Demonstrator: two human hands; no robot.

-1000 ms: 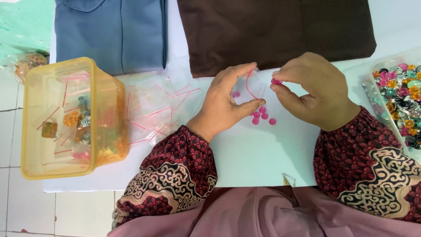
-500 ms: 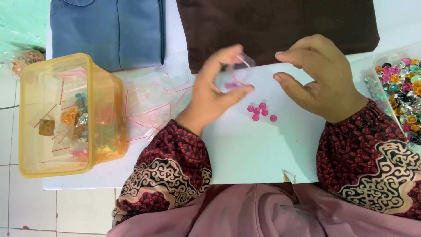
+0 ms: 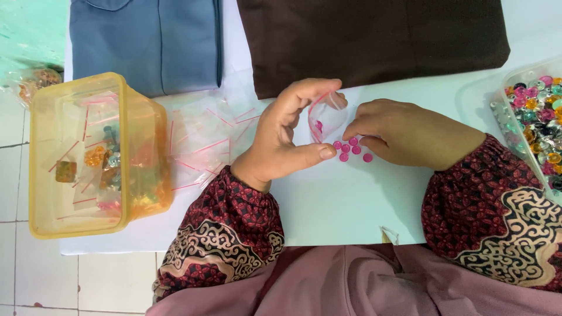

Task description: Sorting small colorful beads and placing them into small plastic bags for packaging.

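Note:
My left hand [image 3: 288, 134] holds a small clear zip bag [image 3: 325, 117] with a red seal strip, its mouth pulled open between thumb and fingers. One pink bead shows inside the bag. Just right of it, several round pink beads [image 3: 350, 148] lie in a cluster on the white table [image 3: 328, 205]. My right hand [image 3: 410, 131] rests palm down with its fingertips on that cluster, pinching at a bead. Both wrists wear dark red patterned sleeves.
A yellow translucent tub [image 3: 93, 155] with small filled bags stands at the left. Empty clear zip bags [image 3: 202, 140] lie beside it. A clear tray of mixed coloured beads [image 3: 535, 117] sits at the right edge. Folded blue cloth [image 3: 146, 41] and brown cloth [image 3: 374, 38] lie at the back.
My right hand came down from the bag's mouth to the pink beads on the table. My left hand kept the bag and turned its opening toward the beads.

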